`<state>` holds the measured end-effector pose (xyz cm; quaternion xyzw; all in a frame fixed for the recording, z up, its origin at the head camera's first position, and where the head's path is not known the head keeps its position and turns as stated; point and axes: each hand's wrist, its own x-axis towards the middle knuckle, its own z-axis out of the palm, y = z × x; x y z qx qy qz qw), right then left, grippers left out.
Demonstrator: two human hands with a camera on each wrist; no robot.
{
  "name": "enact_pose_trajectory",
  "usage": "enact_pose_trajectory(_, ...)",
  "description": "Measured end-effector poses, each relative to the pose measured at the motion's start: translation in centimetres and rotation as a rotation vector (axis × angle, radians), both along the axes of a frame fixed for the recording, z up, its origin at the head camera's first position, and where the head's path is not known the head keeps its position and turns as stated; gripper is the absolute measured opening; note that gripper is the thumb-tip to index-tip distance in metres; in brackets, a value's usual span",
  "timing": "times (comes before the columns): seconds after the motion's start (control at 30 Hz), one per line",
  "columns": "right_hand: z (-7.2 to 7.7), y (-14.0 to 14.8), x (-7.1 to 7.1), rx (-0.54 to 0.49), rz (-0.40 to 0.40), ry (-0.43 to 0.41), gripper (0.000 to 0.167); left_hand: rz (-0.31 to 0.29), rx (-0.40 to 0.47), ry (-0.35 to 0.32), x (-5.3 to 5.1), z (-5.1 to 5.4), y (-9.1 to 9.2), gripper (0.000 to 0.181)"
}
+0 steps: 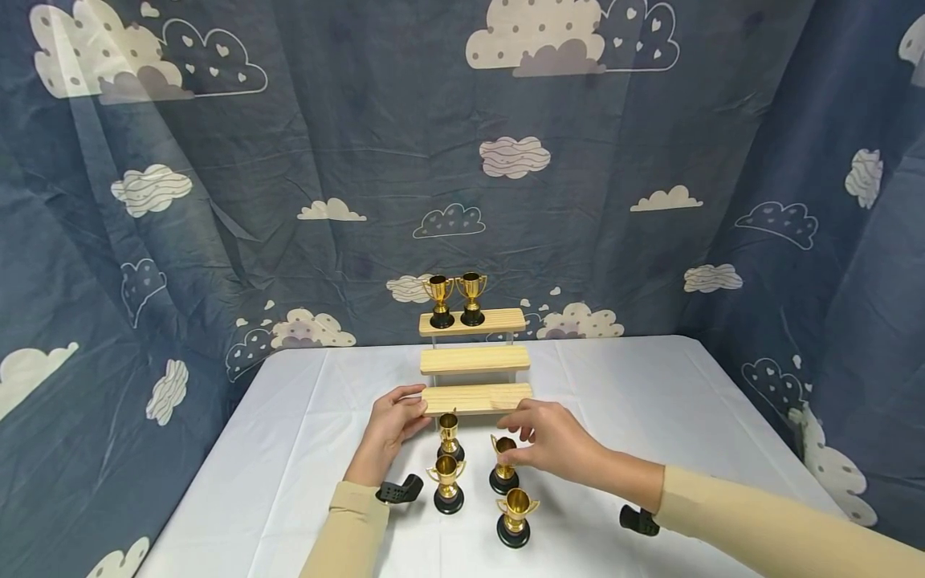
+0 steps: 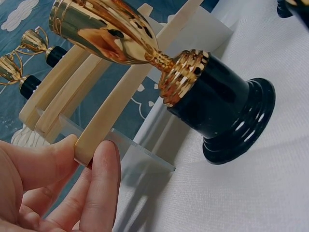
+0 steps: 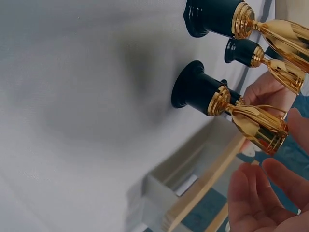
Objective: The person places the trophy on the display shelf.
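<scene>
My left hand pinches the left end of the lowest wooden board of a three-tier display stand between thumb and fingers. Beside it stand two gold trophy cups on black bases, a rear one and a front one. My right hand hovers around the rim of another trophy cup, its fingers loosely bent and apart from the cup in the right wrist view. A further trophy cup stands nearer the front. All these cups are upright on the table.
Two more trophy cups, left and right, stand side by side on the stand's top board. Below it is the middle board. A white cloth covers the table; a blue cloud-patterned curtain hangs behind.
</scene>
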<state>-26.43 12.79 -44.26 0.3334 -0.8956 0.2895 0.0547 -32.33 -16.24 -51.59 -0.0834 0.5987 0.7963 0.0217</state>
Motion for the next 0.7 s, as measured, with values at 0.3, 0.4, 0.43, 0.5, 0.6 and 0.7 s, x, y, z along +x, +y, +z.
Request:
enact_pose_trajectory(0.3,-0.5,-0.2,0.2,-0.001,-0.005,-0.04,0.038,-0.011,-0.007,0.007,0.0,0.1,0.0,0.043)
enact_pose_trajectory(0.4,-0.7,-0.3,0.3,-0.008,-0.005,-0.03,0.034,-0.012,-0.005,0.006,-0.1,0.3,0.0,0.042)
enact_pose_trajectory(0.43,-0.8,-0.3,0.3,-0.008,-0.009,-0.025,0.034,-0.012,-0.004,0.006,0.0,0.3,-0.1,0.042)
enact_pose_trajectory(0.5,-0.8,-0.4,0.4,-0.003,-0.016,-0.011,0.034,-0.015,-0.008,0.007,0.0,0.3,-0.1,0.042)
enact_pose_trajectory(0.6,-0.9,-0.5,0.5,0.001,-0.024,-0.005,0.033,-0.015,-0.014,0.005,0.0,0.3,-0.1,0.042)
enact_pose_trajectory(0.7,-1.0,-0.5,0.5,-0.002,-0.026,-0.003,0.032,-0.011,-0.02,0.001,0.0,0.2,-0.1,0.042)
